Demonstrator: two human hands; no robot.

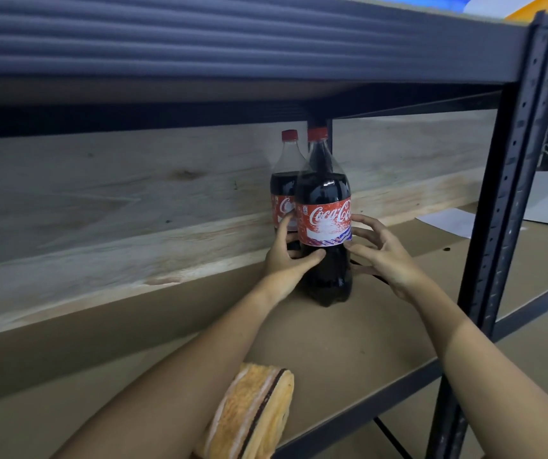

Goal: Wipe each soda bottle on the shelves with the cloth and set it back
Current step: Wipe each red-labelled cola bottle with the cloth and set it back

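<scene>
Both arms outstretched: left hand grips front bottle; right hand spread, fingertips touching.

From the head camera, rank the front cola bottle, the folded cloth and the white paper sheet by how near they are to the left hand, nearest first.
1. Front cola bottle: the left hand touches its left side, thumb across its front.
2. Folded cloth: lower down on the shelf's front edge, beside the left forearm.
3. White paper sheet: far right, past the right hand and near the shelf post.
</scene>
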